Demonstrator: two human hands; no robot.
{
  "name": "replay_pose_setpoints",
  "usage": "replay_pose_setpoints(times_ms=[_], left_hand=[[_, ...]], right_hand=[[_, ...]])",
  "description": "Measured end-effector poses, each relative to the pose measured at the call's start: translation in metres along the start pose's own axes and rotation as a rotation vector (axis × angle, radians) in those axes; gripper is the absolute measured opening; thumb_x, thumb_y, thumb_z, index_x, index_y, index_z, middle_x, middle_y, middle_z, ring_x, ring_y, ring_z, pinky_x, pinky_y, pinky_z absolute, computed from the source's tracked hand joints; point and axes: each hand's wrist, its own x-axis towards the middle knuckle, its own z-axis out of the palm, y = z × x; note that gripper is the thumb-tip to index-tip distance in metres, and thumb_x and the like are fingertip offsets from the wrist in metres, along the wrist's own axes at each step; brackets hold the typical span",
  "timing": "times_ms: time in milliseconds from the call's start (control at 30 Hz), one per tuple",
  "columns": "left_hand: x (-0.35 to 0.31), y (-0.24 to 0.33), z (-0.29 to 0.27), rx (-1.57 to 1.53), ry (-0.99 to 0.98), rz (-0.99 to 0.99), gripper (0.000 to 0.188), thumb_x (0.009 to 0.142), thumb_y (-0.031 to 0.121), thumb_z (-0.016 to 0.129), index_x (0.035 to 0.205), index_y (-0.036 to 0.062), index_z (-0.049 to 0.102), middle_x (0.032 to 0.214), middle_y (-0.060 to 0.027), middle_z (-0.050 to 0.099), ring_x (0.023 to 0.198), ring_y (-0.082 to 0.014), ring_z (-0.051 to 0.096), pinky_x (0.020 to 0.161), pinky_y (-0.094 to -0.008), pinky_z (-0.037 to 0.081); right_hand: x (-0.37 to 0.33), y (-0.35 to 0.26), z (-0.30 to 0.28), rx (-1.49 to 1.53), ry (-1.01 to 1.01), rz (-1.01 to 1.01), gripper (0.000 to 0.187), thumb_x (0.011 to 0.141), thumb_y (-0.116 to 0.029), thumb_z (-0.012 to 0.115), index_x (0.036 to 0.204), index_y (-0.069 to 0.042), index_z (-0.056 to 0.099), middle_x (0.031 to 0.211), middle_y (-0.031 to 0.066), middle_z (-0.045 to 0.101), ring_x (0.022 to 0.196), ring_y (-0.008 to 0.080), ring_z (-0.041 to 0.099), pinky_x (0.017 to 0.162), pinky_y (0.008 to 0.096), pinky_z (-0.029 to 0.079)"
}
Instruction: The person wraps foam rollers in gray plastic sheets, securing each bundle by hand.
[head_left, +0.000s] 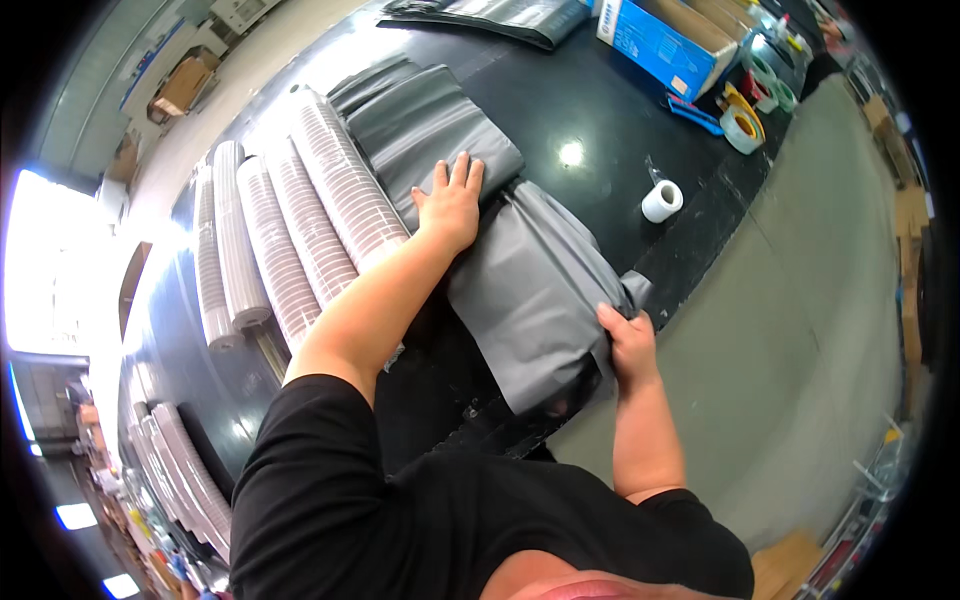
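Observation:
My left hand (450, 207) lies flat, fingers spread, on the near end of a folded stack of grey plastic bags (430, 125). A loose grey plastic bag (535, 290) stretches from beside that hand toward the table's right edge. My right hand (630, 345) grips this bag at its bunched right edge, thumb on top and the other fingers partly hidden. Left of the stack, several wrapped rolls (335, 165) with a striped pattern lie side by side, and my left forearm crosses over their near ends.
A white tape roll (661, 202) stands on the black table (590, 150) near its right edge. Farther back are a blue utility knife (694, 114), a yellow-and-white tape roll (742, 128), a blue open box (665, 45) and more folded plastic (500, 18). More rolls (180, 470) lie at the lower left.

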Motion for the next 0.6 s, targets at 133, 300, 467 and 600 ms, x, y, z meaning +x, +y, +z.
replay_pose_setpoints(times_ms=[133, 300, 467, 600], left_hand=[[0.006, -0.003, 0.002, -0.142, 0.051, 0.029, 0.061, 0.094, 0.005, 0.044, 0.151, 0.0182, 0.027, 0.162, -0.0052, 0.018, 0.147, -0.0366, 0.021, 0.106, -0.0726, 0.028], [0.045, -0.032, -0.006, -0.358, -0.045, 0.141, 0.074, 0.081, -0.007, 0.052, 0.15, 0.0114, 0.033, 0.156, -0.0122, 0.032, 0.142, -0.0328, 0.034, 0.112, -0.0464, 0.038], [0.021, -0.046, -0.031, -0.342, -0.2, 0.042, 0.049, 0.079, 0.022, 0.072, 0.125, 0.0064, 0.062, 0.129, -0.0159, 0.062, 0.117, -0.0311, 0.061, 0.095, -0.0409, 0.052], [-0.137, -0.082, -0.046, -0.702, 0.021, 0.453, 0.049, 0.087, 0.031, 0.066, 0.13, 0.0112, 0.055, 0.122, -0.0164, 0.064, 0.114, -0.0358, 0.06, 0.098, -0.0417, 0.046]], right_hand=[[-0.045, -0.049, 0.023, -0.045, -0.222, -0.184, 0.054, 0.082, -0.011, 0.073, 0.129, 0.007, 0.053, 0.123, 0.0102, 0.06, 0.112, 0.0204, 0.057, 0.1, 0.0332, 0.042], [-0.097, -0.065, 0.008, -0.061, -0.056, -0.253, 0.063, 0.073, -0.016, 0.075, 0.128, 0.003, 0.053, 0.121, 0.0105, 0.059, 0.111, 0.0223, 0.057, 0.099, 0.0373, 0.041], [-0.139, -0.088, 0.015, -0.149, 0.068, -0.575, 0.052, 0.078, -0.02, 0.07, 0.123, 0.001, 0.055, 0.113, 0.0113, 0.06, 0.103, 0.0236, 0.058, 0.092, 0.038, 0.043], [-0.17, -0.138, 0.042, -0.251, 0.188, -0.957, 0.044, 0.083, -0.023, 0.066, 0.119, -0.001, 0.057, 0.107, 0.012, 0.061, 0.098, 0.0246, 0.06, 0.087, 0.0386, 0.045]])
